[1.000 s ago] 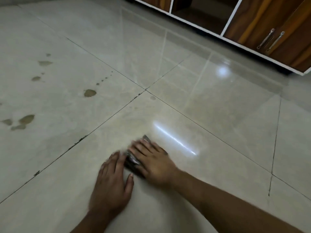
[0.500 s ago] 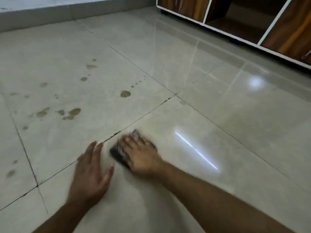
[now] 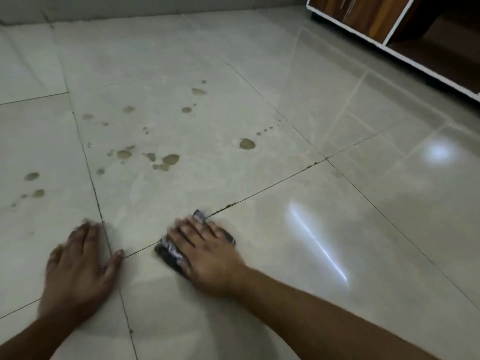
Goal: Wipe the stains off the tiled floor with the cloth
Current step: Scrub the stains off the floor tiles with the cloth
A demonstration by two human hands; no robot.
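Head view: the left hand, fingers spread flat and holding nothing, has planted further left across a grout line. The stains lie ahead on the tiled floor, unwiped. The right hand, flat-fingered, has pushed the cloth forward to the joint, nearing them. The cabinet compartment looks empty.
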